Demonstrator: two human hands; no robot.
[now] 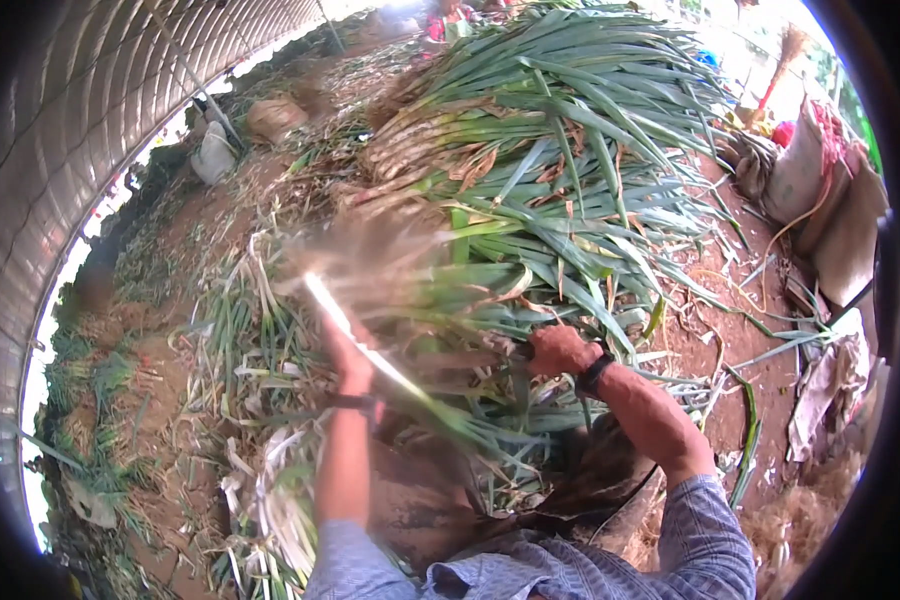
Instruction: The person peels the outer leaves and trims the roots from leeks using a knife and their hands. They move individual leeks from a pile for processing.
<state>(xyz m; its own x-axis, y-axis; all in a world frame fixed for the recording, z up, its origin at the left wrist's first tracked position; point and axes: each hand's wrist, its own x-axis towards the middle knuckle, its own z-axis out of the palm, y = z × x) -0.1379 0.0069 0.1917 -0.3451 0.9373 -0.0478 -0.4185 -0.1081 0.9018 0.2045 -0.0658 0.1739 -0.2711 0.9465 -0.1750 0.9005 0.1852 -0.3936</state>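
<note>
A long leek [380, 363] slants past my left hand [346, 352], its bright white stalk crossing the fingers and its green leaves trailing down to the right. My left hand appears closed on the stalk, though motion blurs its fingers. A fist is made by my right hand [562, 351], right of the leek. Something dark juts from its left side, with a blurred brownish strip beyond; I cannot make out what it is. Ahead of both hands lies a big heap of leeks [570, 130], roots toward the left and green leaves toward the right. A brown blur covers the roots nearest my left hand.
Stripped white and green leek scraps [280, 500] litter the ground at my left. Farther left, bunches of green plants [105, 375] lie on brown soil beside a curved ribbed wall [30, 200]. Pale sacks [805, 180] stand at the right, above a crumpled cloth [832, 380].
</note>
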